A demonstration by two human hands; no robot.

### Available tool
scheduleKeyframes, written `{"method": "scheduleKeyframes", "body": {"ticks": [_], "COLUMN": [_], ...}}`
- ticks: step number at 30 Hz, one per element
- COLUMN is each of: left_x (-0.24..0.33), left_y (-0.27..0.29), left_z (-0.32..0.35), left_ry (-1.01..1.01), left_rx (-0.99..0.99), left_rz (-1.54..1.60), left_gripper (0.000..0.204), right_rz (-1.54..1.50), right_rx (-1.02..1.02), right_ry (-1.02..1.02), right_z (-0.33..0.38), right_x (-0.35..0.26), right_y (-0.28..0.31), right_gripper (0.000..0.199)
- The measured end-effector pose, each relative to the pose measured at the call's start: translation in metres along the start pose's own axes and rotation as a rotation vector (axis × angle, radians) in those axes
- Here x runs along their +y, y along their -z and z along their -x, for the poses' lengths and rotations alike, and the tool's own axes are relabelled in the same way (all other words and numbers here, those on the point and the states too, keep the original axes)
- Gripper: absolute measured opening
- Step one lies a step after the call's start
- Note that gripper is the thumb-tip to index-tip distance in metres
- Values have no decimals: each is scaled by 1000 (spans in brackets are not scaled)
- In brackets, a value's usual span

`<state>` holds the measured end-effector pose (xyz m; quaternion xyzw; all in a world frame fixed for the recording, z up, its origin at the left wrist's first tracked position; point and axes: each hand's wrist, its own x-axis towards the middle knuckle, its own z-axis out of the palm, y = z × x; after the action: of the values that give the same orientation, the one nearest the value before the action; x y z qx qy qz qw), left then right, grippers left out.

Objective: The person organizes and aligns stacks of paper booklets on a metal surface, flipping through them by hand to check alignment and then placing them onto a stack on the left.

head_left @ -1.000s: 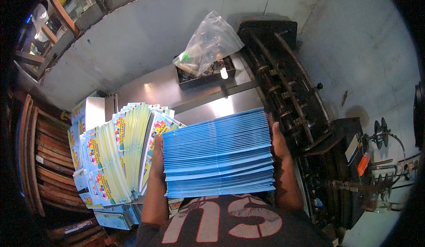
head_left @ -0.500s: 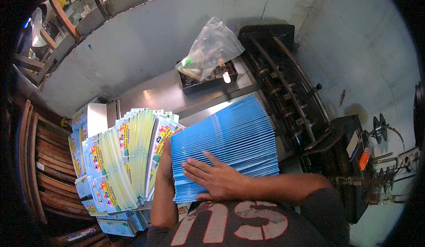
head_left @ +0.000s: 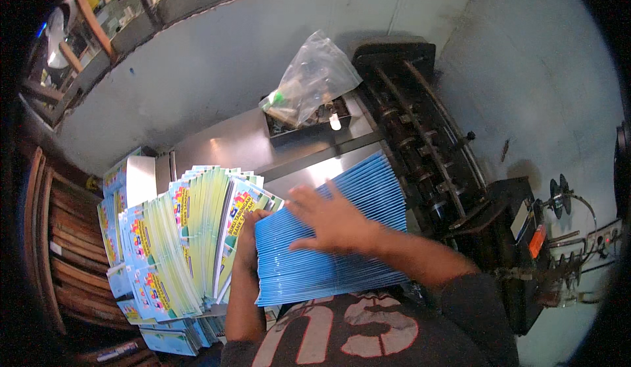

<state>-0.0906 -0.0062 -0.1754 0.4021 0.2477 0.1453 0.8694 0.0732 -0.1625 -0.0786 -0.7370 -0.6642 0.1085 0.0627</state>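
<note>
Two hands control the blue booklet stack (head_left: 328, 248), near centre on the table (head_left: 217, 146). Right hand (head_left: 332, 221) lies flat, fingers spread; left hand (head_left: 248, 242) grips its left edge. Best practice: press evenly, keeping edges square.

The person wears a dark grey short-sleeved shirt of soft cloth (head_left: 368, 331) with large pale pinkish-white printed letters across the chest. The print looks worn and a little cracked. Both forearms are bare from the elbow down. The left hand (head_left: 250, 235) and the right hand (head_left: 332, 219) are bare too, without gloves, and no ring, watch or bracelet can be seen on them.
</note>
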Motion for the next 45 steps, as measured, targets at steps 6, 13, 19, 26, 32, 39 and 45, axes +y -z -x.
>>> {"method": "scheduleKeyframes", "body": {"ticks": [6,13,19,26,32,39,45], "left_x": [-5,-33,-15,-16,-20,-58,-35], "left_y": [-6,22,11,31,22,59,49], "left_z": [-5,63,76,80,74,91,81], "left_ry": [-34,-149,-41,32,-26,-60,16], "left_rx": [-34,-45,37,78,4,40,-29], "left_rz": [-53,-210,-7,-117,-147,-39,-201], "left_gripper": [66,89,108,102,107,105,105], "right_rz": [-1340,-1377,-1833,-1587,-1728,-1696,-1764], "right_rx": [486,729,800,498,549,641,674], "right_ry": [-466,-295,-479,-359,-330,-381,-303], "right_z": [40,152,154,164,150,165,145], "right_x": [175,103,32,79,77,35,52], "right_y": [0,-120,-89,-101,-93,-95,-94], "right_gripper": [73,88,83,87,97,96,94]}}
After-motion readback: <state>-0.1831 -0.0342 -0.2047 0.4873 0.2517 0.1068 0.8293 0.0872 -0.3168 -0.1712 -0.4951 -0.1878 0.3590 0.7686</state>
